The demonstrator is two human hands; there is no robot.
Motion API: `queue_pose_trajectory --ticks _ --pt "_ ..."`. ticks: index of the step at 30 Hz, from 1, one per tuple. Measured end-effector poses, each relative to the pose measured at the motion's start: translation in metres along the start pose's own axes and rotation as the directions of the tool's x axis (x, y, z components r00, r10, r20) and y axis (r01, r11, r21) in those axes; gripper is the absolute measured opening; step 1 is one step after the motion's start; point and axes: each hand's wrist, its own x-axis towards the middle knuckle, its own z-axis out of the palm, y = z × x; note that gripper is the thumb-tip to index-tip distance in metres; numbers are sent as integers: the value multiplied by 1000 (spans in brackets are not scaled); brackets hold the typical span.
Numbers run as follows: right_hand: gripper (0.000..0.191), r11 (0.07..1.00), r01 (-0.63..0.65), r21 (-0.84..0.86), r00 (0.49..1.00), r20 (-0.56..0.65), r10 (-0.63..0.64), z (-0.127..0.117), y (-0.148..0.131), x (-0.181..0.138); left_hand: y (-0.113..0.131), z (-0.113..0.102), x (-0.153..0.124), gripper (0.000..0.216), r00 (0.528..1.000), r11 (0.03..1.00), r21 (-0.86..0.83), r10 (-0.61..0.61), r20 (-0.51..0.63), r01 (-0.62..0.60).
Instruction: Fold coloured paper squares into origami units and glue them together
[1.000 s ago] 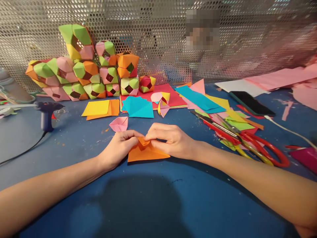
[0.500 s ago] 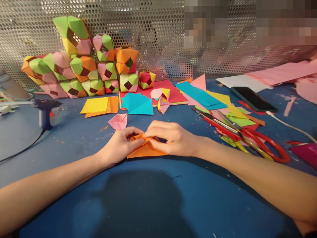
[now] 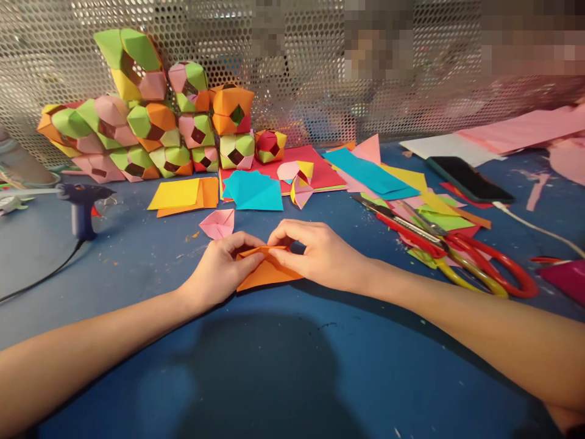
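An orange sheet of paper (image 3: 269, 272), with a fold along its far edge, is between my hands just above the blue table. My left hand (image 3: 223, 268) pinches its left side between thumb and fingers. On the other side my right hand (image 3: 315, 253) grips the far edge, thumb on top; its fingertips are partly hidden. Just beyond my left hand lies a folded pink paper piece (image 3: 218, 224). Blue paper sheets (image 3: 254, 191) and a joined pink-and-yellow folded piece (image 3: 299, 183) lie farther back.
Folded paper balls (image 3: 153, 125) are stacked against the perforated metal panel (image 3: 306, 61). A glue gun (image 3: 83, 207) with its cord stands left. Yellow sheets (image 3: 176, 194) lie nearby. To the right are red-handled scissors (image 3: 498, 262), a utility knife (image 3: 388, 214), paper scraps (image 3: 445, 219) and a phone (image 3: 468, 178).
My right hand's fingers have shifted along the far edge of the orange paper, which now lies flatter under both thumbs. My left hand keeps its hold.
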Motion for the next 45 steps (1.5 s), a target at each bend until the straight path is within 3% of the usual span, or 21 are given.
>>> queue_pose_trajectory --ticks 6,10,16,26,34,41,45 --pt "11 1000 -28 -3 1000 3 28 -2 2 2 -1 -1 1 20 995 990 -105 -98 -3 97" --pt "11 998 -61 18 998 3 61 -3 5 2 -2 -3 1 23 992 988 -87 -127 -18 125" --pt "9 997 -79 13 997 -14 79 -2 7 3 -3 -4 2 29 997 997 -21 -75 -2 75" --pt "9 1000 3 17 1000 -30 -3 -2 12 2 -1 -9 0 29 999 963 266 43 -24 -36" --pt "11 1000 -6 3 1000 -14 6 -5 8 3 0 -9 1 36 1000 976 219 -1 5 0" --pt "10 997 -57 42 998 0 57 -6 2 4 0 -8 0 30 1000 983 179 27 10 -29" --pt "12 1000 -13 13 1000 12 13 -6 -2 4 2 -7 -2 26 998 973 223 58 17 -60"
